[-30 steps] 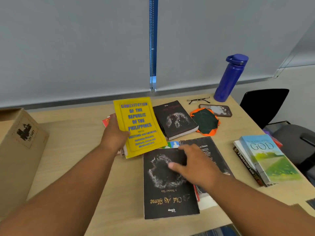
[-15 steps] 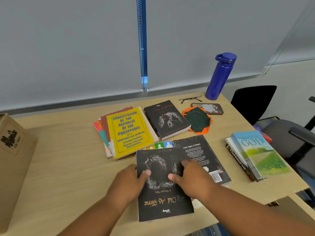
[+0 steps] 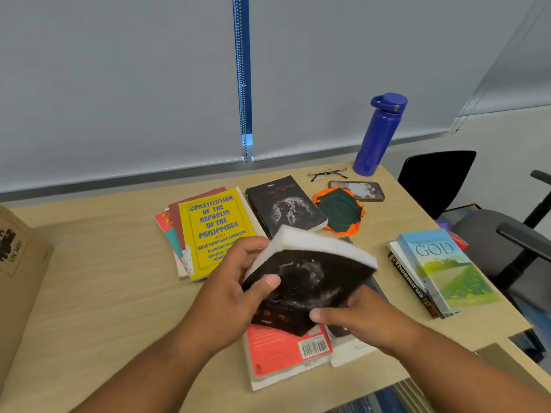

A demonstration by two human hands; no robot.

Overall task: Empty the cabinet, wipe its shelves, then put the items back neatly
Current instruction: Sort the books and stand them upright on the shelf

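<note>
Grey roller blinds (image 3: 119,84) fill the background, split by a narrow blue strip (image 3: 243,70); below them a pale wooden table (image 3: 104,293) is seen from above.

- Far left: a cardboard box (image 3: 18,263) is cut off by the frame edge, with a black printed mark on its side.
- Left of centre: a small fanned stack is topped by a yellow book (image 3: 217,231), lying flat, its title readable as "Constitution of the Republic of the Philippines".
- Left hand (image 3: 235,290): closed on the black book (image 3: 307,281), with the thumb laid across the cover and the fingers curled round the upper left edge.
- The black book is held above the table at centre, tilted, with the white page block turned up and away. It is blurred.
- Directly beneath it a red book (image 3: 286,350) lies flat, barcode up, near the table's front edge.
- Behind it a second black book (image 3: 286,204) lies flat, just beside the yellow book.
- An orange-and-green cloth (image 3: 340,211) is noted next, touching that book's corner; glasses (image 3: 328,173) and a phone (image 3: 357,190) lie behind it.
- Right hand (image 3: 366,320): the thumb is pressed on the cover's lower right, with the fingers hidden under the book; a pinch is read.
- A blue bottle (image 3: 378,135) stands upright at the back.
- Right edge: a stack is topped by a book marked "GOD" (image 3: 444,269), with a Thesaurus (image 3: 411,287) under it.
- Off the table, two chairs (image 3: 435,180) are partly seen.
</note>
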